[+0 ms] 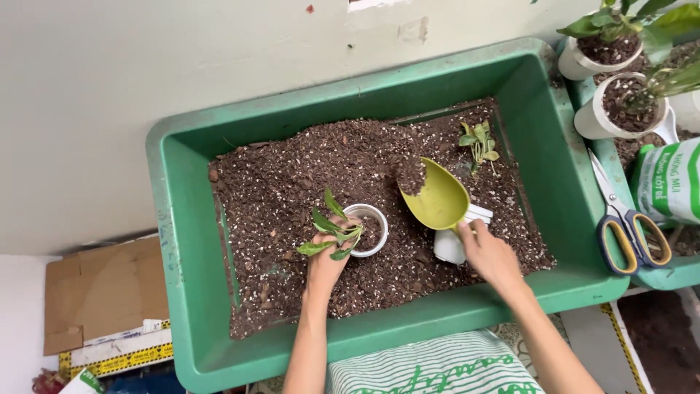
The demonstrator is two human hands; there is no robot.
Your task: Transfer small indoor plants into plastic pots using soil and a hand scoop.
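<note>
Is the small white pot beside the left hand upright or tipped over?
Upright: the white pot shows its round open rim from above, with soil inside.

Two bare forearms are showing, coming up from the lower edge of the head view. The left hand and the right hand are wearing no gloves, rings, watch or bracelets, and no sleeve is reaching as far as either wrist or forearm. Between the two forearms, just below the hands, the person is wearing a white garment crossed by thin green stripes and bearing a green printed pattern. The fingernails are looking short and unpainted.
</note>
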